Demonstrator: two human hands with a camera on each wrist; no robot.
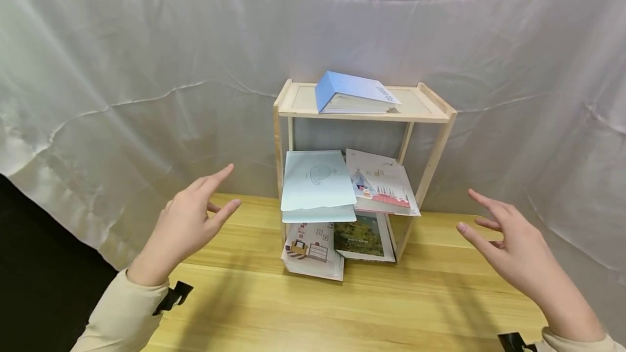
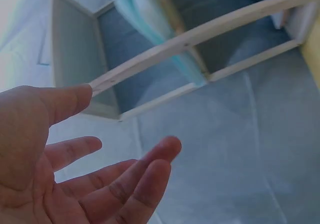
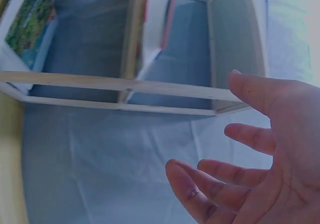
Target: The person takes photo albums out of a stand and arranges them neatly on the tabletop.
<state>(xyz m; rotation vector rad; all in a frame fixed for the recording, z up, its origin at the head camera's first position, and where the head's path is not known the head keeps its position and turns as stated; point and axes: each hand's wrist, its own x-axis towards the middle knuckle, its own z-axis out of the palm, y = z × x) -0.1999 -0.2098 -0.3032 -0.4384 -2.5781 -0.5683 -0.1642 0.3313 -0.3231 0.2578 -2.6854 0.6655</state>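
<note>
My left hand (image 1: 188, 219) hovers above the table to the left of a small wooden shelf (image 1: 409, 101), fingers extended and holding nothing. On the other side, my right hand (image 1: 515, 246) is held in the air, also empty, its fingers loosely bent. A thick blue book (image 1: 362, 88) lies on the shelf's top. The middle level carries pale blue folders (image 1: 313, 175) with a whale drawing, beside a white picture book (image 1: 374, 175) showing a tent. Below are a book with a furniture drawing (image 1: 313, 254) and one with a green landscape cover (image 1: 362, 238).
The shelf stands on a yellow wood-grain table (image 1: 293, 314). Behind it hangs a grey cloth (image 1: 195, 42). Items on the middle and bottom levels jut past the shelf's front. A black area (image 1: 44, 276) lies at the lower left.
</note>
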